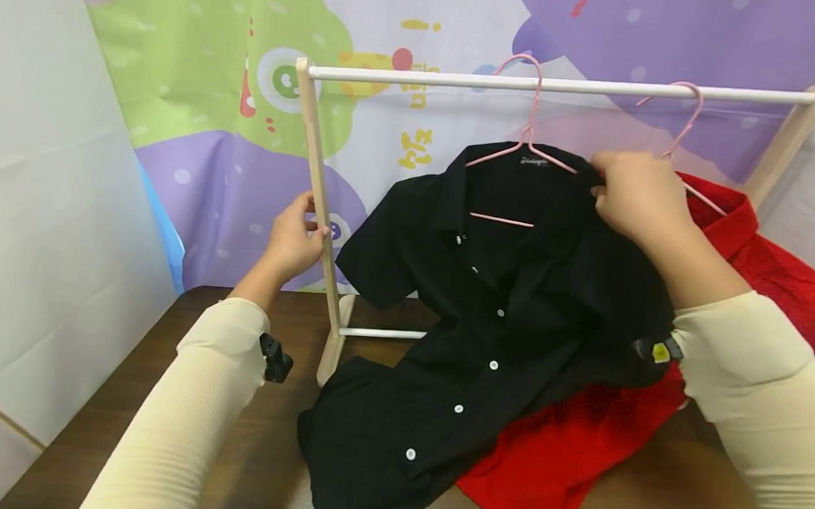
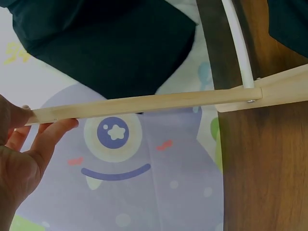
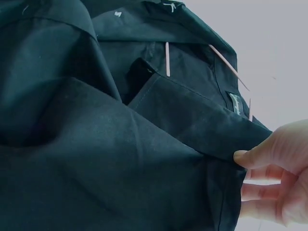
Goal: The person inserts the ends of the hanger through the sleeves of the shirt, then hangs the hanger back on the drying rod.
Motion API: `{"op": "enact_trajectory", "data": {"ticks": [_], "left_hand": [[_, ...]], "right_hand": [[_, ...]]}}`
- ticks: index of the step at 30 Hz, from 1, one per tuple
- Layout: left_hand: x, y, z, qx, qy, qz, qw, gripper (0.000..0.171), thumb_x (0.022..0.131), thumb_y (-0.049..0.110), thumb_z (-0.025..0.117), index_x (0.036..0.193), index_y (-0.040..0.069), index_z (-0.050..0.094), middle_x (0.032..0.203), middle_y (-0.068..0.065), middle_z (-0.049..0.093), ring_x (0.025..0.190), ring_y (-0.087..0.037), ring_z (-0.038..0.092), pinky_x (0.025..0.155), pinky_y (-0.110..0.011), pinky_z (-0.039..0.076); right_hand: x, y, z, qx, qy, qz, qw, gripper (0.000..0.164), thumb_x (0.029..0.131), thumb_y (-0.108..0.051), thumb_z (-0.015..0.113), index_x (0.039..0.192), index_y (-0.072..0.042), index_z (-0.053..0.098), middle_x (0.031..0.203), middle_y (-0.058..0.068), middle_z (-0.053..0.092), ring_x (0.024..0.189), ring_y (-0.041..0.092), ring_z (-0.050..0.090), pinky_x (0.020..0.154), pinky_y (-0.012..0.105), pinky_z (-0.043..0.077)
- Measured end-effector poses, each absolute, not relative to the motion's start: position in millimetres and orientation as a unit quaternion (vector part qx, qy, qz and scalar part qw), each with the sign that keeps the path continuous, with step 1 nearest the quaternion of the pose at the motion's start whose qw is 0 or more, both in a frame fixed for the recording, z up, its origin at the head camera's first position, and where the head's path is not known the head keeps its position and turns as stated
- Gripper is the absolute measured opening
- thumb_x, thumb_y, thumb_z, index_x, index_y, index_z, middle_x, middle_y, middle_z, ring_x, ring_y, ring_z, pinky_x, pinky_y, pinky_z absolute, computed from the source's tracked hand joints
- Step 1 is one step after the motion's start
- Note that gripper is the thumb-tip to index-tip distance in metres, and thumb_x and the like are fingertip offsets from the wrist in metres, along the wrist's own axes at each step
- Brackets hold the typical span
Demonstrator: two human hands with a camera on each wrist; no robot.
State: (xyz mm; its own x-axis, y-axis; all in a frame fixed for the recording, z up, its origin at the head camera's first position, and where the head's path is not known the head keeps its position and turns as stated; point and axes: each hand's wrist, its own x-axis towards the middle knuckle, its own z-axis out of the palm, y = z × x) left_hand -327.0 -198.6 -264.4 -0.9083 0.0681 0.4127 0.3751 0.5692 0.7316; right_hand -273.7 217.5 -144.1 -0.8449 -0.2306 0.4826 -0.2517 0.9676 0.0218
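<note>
A black short-sleeved shirt (image 1: pixel 486 326) with white buttons hangs on a pink hanger (image 1: pixel 533 100), whose hook is over the rail. At the shirt's collar and shoulder, my right hand (image 1: pixel 642 193) pinches the cloth; the right wrist view shows the thumb on the collar (image 3: pixel 202 125) and the fingers behind. My left hand (image 1: pixel 295 238) grips the wooden side post (image 1: pixel 320 178) of the rack, thumb on one side and fingers on the other, as the left wrist view also shows. Part of the hanger is hidden inside the shirt.
A white rail (image 1: pixel 422 78) tops the rack. Right of the black shirt, a red shirt (image 1: pixel 783 263) hangs on a second pink hanger (image 1: pixel 690 119), its lower part behind the black one. The rack stands on a brown wooden table (image 1: pixel 249 430) before a cartoon-patterned cloth (image 1: pixel 219 178).
</note>
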Motion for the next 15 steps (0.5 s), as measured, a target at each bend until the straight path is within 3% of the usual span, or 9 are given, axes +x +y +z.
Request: {"op": "enact_trajectory", "data": {"ticks": [10,15], "left_hand": [[-327.4,-199.3,-263.0,-0.126,-0.868,-0.450,0.167,0.053,0.094,-0.005,0.053,0.143,0.000,0.035,0.136,-0.022,0.045,0.120,-0.039,0.055,0.074,-0.044,0.058],[-327.7,-198.5,-263.6,-0.122,-0.870,-0.449,0.165,0.054,0.094,-0.005,0.053,0.144,0.000,0.034,0.137,-0.022,0.045,0.120,-0.038,0.055,0.075,-0.043,0.058]], "right_hand": [[-275.8,211.9,-158.8,0.104,-0.967,0.033,0.229,0.007,0.088,-0.005,0.058,0.094,-0.003,0.056,0.094,0.029,0.061,0.082,0.055,0.056,0.061,0.064,0.047],[-275.8,210.9,-160.1,0.098,-0.971,0.035,0.214,0.018,0.088,-0.007,0.056,0.106,-0.002,0.058,0.102,0.029,0.061,0.086,0.054,0.056,0.065,0.065,0.046]]}}
